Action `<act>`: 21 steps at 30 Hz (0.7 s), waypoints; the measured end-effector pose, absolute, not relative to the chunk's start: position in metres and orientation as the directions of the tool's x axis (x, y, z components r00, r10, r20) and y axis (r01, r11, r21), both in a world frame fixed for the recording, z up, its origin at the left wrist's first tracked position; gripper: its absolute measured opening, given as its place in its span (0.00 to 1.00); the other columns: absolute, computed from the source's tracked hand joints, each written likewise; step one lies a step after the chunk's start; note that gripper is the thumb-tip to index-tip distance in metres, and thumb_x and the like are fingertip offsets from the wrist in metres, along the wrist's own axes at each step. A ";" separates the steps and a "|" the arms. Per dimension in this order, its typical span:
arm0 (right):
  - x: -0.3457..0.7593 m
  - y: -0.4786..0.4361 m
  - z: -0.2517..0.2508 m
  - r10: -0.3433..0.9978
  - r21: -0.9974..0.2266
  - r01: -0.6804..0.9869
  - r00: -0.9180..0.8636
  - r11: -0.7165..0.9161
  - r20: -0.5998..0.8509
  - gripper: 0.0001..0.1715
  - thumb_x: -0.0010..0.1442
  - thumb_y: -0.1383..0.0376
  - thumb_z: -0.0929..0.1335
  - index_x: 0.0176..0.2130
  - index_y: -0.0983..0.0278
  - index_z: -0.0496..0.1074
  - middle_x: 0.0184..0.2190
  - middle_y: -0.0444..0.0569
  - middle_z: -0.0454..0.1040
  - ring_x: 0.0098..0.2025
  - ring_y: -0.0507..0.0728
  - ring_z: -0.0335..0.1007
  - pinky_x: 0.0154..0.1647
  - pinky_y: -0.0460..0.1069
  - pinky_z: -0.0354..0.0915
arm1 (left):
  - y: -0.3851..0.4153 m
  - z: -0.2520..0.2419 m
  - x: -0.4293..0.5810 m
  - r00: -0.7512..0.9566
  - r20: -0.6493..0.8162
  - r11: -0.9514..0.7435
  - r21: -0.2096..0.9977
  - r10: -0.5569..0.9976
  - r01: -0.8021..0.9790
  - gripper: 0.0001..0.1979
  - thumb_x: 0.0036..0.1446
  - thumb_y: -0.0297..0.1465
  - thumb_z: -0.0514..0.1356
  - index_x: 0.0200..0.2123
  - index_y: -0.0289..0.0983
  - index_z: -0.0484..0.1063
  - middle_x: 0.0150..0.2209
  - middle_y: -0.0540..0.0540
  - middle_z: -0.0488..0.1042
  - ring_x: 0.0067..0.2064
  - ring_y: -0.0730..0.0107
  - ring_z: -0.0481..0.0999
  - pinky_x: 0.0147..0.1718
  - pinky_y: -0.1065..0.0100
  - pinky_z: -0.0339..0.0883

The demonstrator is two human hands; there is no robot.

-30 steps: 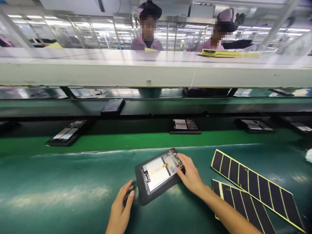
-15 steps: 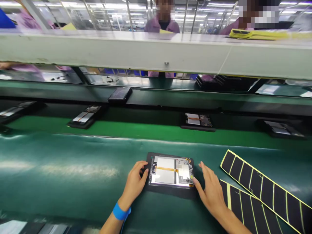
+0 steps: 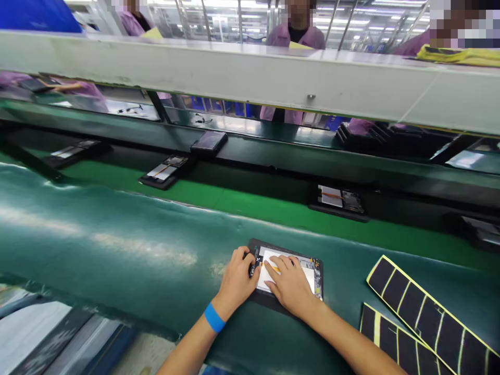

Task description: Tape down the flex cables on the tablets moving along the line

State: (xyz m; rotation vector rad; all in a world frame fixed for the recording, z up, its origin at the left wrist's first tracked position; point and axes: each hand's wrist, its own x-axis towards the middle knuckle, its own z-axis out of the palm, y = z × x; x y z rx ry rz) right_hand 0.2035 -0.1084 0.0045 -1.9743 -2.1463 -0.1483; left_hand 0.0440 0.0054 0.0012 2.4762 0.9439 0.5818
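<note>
While the right hand [image 3: 291, 284] lies palm down across the coverless tablet [image 3: 309, 273], fingers slightly spread and loosely bent, tips on the white panel [image 3: 264, 281], it has hold of nothing. Left hand [image 3: 239, 273] at the tablet's left end, fingers half curled, thumb apart from forefinger, blue wristband [image 3: 214, 316] on that wrist; can't tell whether it pinches the edge or only touches it. Tablet lies flat, innards up, on a black pad [image 3: 267, 300] that shows past its edges, near the far side of the dark green mat [image 3: 156, 229]. Orange strip [image 3: 277, 269] peeks out between the right fingers, small circuit parts at the right end, rest of the middle hidden under the hand.

Right of the hands, two black sheets with yellow lines: upper sheet [image 3: 433, 310] slants over part of the lower sheet [image 3: 394, 333], both well apart from the tablet. Beyond the mat, bright green belt [image 3: 234, 205] with similar units, a left unit [image 3: 164, 172] and a right unit [image 3: 339, 200] clearest, others toward both sides. Dark slab [image 3: 210, 141] on the ledge behind. White shelf [image 3: 234, 73] runs across the top; past it a co-worker in pink [image 3: 275, 37], dark stack [image 3: 375, 136] lower right of that person
</note>
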 end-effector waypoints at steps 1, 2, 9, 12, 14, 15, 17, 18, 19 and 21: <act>0.205 -0.110 0.004 0.969 -0.058 0.994 -0.072 0.088 0.238 0.24 0.68 0.56 0.69 0.59 0.63 0.71 0.55 0.56 0.76 0.53 0.64 0.68 0.56 0.60 0.58 | 0.005 0.003 0.047 0.686 0.222 -0.683 0.507 0.693 0.526 0.03 0.60 0.27 0.59 0.33 0.39 0.68 0.45 0.41 0.69 0.48 0.56 0.72 0.46 0.56 0.73; 0.206 -0.111 0.004 0.967 -0.045 0.995 -0.073 0.087 0.244 0.24 0.68 0.56 0.69 0.59 0.63 0.71 0.55 0.56 0.75 0.53 0.64 0.68 0.56 0.60 0.57 | 0.005 0.005 0.049 0.691 0.216 -0.688 0.494 0.690 0.532 0.04 0.60 0.27 0.59 0.32 0.39 0.68 0.44 0.41 0.69 0.47 0.56 0.72 0.46 0.56 0.73; 0.207 -0.110 0.008 0.965 0.010 0.994 -0.111 0.112 0.236 0.23 0.68 0.55 0.69 0.58 0.63 0.72 0.55 0.55 0.76 0.53 0.64 0.68 0.56 0.60 0.56 | 0.010 0.010 0.058 0.710 0.184 -0.696 0.467 0.680 0.545 0.05 0.58 0.23 0.57 0.32 0.38 0.71 0.39 0.41 0.71 0.42 0.57 0.72 0.41 0.58 0.72; 0.208 -0.110 0.010 0.964 0.015 0.992 -0.127 0.127 0.234 0.24 0.68 0.56 0.69 0.59 0.63 0.71 0.55 0.55 0.76 0.53 0.64 0.68 0.56 0.60 0.55 | 0.014 0.010 0.050 0.714 0.190 -0.691 0.504 0.674 0.519 0.08 0.59 0.21 0.55 0.34 0.37 0.72 0.39 0.43 0.72 0.42 0.60 0.73 0.42 0.60 0.72; 0.209 -0.110 0.010 0.963 0.008 0.991 -0.133 0.135 0.236 0.24 0.68 0.56 0.69 0.59 0.63 0.71 0.55 0.55 0.76 0.53 0.64 0.67 0.57 0.60 0.55 | 0.015 0.011 0.042 0.715 0.204 -0.687 0.538 0.669 0.489 0.09 0.62 0.22 0.55 0.37 0.37 0.73 0.42 0.42 0.74 0.44 0.60 0.73 0.45 0.60 0.71; 0.209 -0.110 0.010 0.962 0.002 0.990 -0.135 0.138 0.237 0.24 0.67 0.56 0.70 0.59 0.63 0.71 0.55 0.54 0.76 0.53 0.64 0.67 0.57 0.60 0.55 | 0.014 0.011 0.038 0.713 0.211 -0.682 0.556 0.668 0.475 0.09 0.63 0.24 0.55 0.38 0.37 0.74 0.43 0.43 0.74 0.45 0.60 0.73 0.46 0.60 0.71; 0.211 -0.111 0.009 0.960 -0.018 0.990 -0.135 0.143 0.246 0.23 0.67 0.58 0.70 0.59 0.63 0.71 0.55 0.54 0.76 0.52 0.63 0.67 0.56 0.59 0.55 | 0.012 0.011 0.033 0.708 0.217 -0.666 0.596 0.672 0.449 0.08 0.66 0.26 0.55 0.39 0.38 0.75 0.43 0.44 0.75 0.45 0.62 0.74 0.47 0.61 0.71; 0.211 -0.111 0.008 0.959 -0.032 0.989 -0.131 0.144 0.252 0.22 0.68 0.59 0.69 0.58 0.62 0.71 0.54 0.54 0.76 0.52 0.63 0.67 0.56 0.59 0.56 | 0.011 0.011 0.031 0.707 0.216 -0.656 0.615 0.674 0.437 0.08 0.66 0.27 0.55 0.39 0.38 0.75 0.42 0.45 0.75 0.44 0.64 0.74 0.46 0.63 0.71; 0.212 -0.111 0.007 0.957 -0.047 0.989 -0.125 0.142 0.262 0.21 0.68 0.60 0.69 0.58 0.61 0.72 0.54 0.53 0.76 0.51 0.62 0.67 0.55 0.58 0.56 | 0.010 0.011 0.031 0.706 0.212 -0.646 0.633 0.675 0.427 0.08 0.67 0.27 0.55 0.38 0.38 0.75 0.40 0.46 0.75 0.44 0.66 0.75 0.45 0.64 0.71; 0.214 -0.112 0.006 0.952 -0.074 0.987 -0.113 0.139 0.284 0.18 0.68 0.62 0.69 0.57 0.60 0.72 0.52 0.53 0.76 0.50 0.61 0.67 0.53 0.57 0.57 | 0.008 0.009 0.033 0.706 0.205 -0.630 0.657 0.678 0.414 0.08 0.66 0.27 0.56 0.38 0.39 0.75 0.39 0.47 0.74 0.43 0.67 0.75 0.44 0.66 0.71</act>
